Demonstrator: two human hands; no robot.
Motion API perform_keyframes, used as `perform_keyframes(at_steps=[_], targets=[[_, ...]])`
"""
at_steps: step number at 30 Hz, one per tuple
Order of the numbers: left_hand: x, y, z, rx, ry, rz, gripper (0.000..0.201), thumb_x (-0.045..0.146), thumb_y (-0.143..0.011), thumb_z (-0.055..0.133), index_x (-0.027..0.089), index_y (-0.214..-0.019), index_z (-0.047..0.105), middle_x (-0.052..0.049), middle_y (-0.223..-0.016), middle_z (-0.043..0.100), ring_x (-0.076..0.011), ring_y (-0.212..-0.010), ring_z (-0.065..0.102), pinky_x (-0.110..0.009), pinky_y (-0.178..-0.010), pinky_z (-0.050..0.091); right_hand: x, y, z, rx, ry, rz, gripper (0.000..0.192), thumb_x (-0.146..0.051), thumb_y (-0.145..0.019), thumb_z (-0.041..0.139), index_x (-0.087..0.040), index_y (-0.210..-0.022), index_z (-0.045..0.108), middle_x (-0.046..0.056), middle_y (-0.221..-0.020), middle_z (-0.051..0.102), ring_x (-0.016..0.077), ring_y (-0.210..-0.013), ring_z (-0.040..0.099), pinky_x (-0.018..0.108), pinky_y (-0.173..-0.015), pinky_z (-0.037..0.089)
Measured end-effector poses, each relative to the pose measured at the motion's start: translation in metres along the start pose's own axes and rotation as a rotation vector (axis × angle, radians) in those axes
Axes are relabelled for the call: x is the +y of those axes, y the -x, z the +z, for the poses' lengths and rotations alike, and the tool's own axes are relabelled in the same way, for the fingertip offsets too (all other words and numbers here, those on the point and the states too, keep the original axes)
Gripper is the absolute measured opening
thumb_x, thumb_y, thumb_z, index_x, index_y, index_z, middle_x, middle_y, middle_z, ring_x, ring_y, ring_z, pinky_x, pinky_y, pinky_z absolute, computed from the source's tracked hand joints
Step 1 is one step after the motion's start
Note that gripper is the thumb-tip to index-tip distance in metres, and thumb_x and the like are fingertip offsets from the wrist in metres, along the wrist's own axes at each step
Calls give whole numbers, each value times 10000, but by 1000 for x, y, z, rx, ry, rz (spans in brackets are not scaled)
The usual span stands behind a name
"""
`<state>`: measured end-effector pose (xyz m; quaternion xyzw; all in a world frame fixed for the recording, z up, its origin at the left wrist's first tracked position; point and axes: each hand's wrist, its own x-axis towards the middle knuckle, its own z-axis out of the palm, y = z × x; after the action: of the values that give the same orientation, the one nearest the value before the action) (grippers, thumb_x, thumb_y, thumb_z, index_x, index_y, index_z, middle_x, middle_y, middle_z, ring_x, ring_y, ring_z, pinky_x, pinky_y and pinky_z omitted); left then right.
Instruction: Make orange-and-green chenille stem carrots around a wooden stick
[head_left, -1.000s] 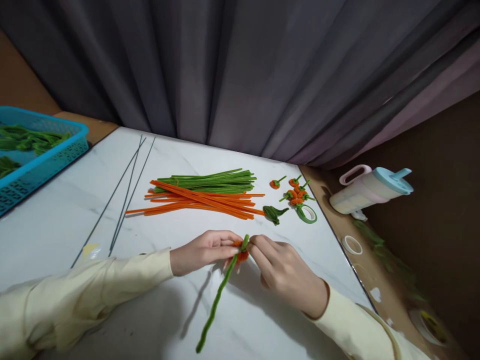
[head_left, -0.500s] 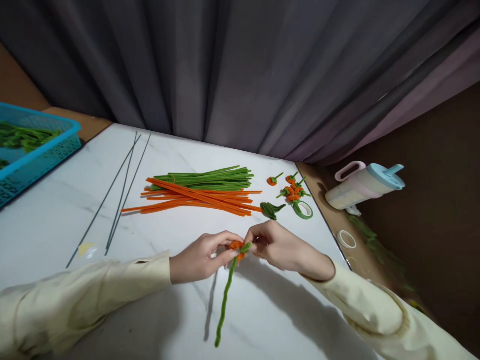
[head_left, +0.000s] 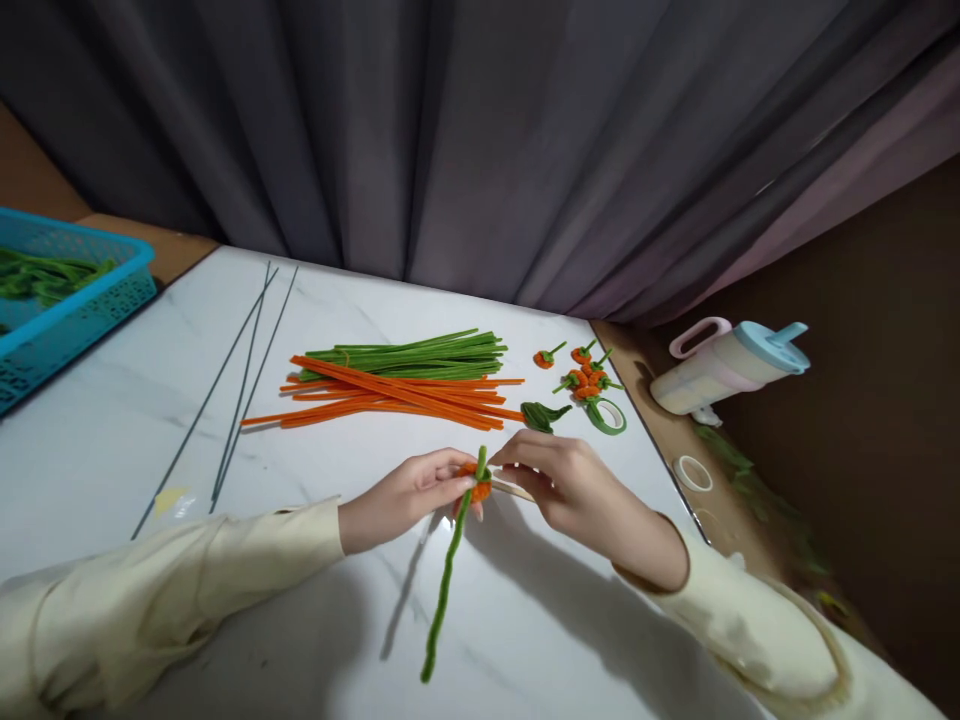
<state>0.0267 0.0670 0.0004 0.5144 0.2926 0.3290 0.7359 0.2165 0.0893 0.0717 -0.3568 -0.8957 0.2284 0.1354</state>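
Now my left hand (head_left: 409,492) pinches a small coiled orange chenille bud (head_left: 480,484). My right hand (head_left: 574,485) grips its long fuzzy green stem (head_left: 448,578) beside it.

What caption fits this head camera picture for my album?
Left hand and right hand pinch a small orange pipe-cleaner coil on a long fuzzy green pipe-cleaner stem over the white marble table.

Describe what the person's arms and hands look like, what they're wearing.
Both arms wear long, loose cream-coloured sleeves with gathered cuffs at the wrists. The left hand and right hand are bare: no gloves, and no rings, watch or markings are visible.
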Motion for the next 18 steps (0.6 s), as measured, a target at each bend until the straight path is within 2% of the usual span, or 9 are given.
perform_keyframes(at_steps=[3, 5, 8, 14, 18], targets=[[1, -1, -1, -7, 162, -74, 223, 328, -886, 516, 130, -988, 520, -54, -807, 608, -138, -775, 538, -265, -702, 386, 4, 19, 9, 168, 328, -239, 293, -23, -897, 339, -67, -1054, 583, 131, -908, 623, 175, -777, 584, 255, -591, 450], [3, 0, 0, -9, 255, -130, 245, 336, -868, 552, 128, -991, 515, -48, -786, 615, -121, -731, 537, -252, -687, 379, 6, 26, 15, 187, 516, -344, 284, -31, -915, 328, -34, -1051, 577, 142, -894, 621, 186, -747, 565, 270, -552, 429], [5, 0, 2, -8, 317, -158, 259, 338, -841, 596, 126, -970, 521, -42, -775, 616, -114, -706, 542, -247, -686, 379, 8, 28, 21, 176, 675, -456, 265, -61, -926, 346, -28, -971, 605, 149, -891, 618, 188, -705, 535, 288, -515, 398], [2, -1, 0, -28, 284, -161, 242, 348, -852, 580, 126, -924, 516, -42, -778, 612, -115, -703, 543, -251, -694, 392, 13, 22, 25, 187, 758, -579, 333, -39, -920, 294, -2, -916, 625, 169, -889, 602, 202, -718, 545, 298, -488, 398], [-2, -1, -2, -29, 146, -80, 230, 353, -886, 519, 134, -953, 509, -52, -819, 605, -139, -748, 549, -277, -717, 410, 13, 20, 27, 164, 679, -523, 328, -57, -934, 291, -11, -926, 615, 145, -834, 596, 182, -677, 534, 287, -505, 428]])
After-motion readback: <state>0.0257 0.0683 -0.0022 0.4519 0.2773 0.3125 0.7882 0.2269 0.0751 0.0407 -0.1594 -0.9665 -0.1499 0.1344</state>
